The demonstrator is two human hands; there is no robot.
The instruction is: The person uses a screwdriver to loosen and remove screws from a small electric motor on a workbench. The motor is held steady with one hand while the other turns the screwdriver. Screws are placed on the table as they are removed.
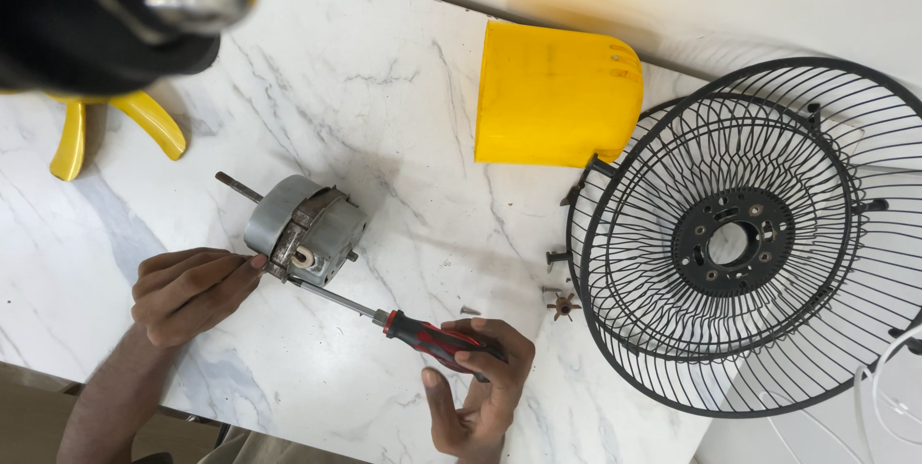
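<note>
A grey metal fan motor point(305, 229) with a protruding shaft lies on the white marble table point(384, 89). My left hand point(188, 291) is curled with its fingertips pressed against the motor's left lower edge. My right hand point(477, 382) grips the red and black handle of a screwdriver point(423, 334). The screwdriver's metal shank runs up left, and its tip meets the motor's underside near the bracket.
A yellow plastic cover point(557, 94) lies at the back. Black wire fan guards point(740, 233) are stacked at the right. Small screws point(562, 305) lie beside the guards. Yellow blades point(144, 128) and a dark blurred object point(106, 8) fill the top left. White cable point(888, 392) at the right edge.
</note>
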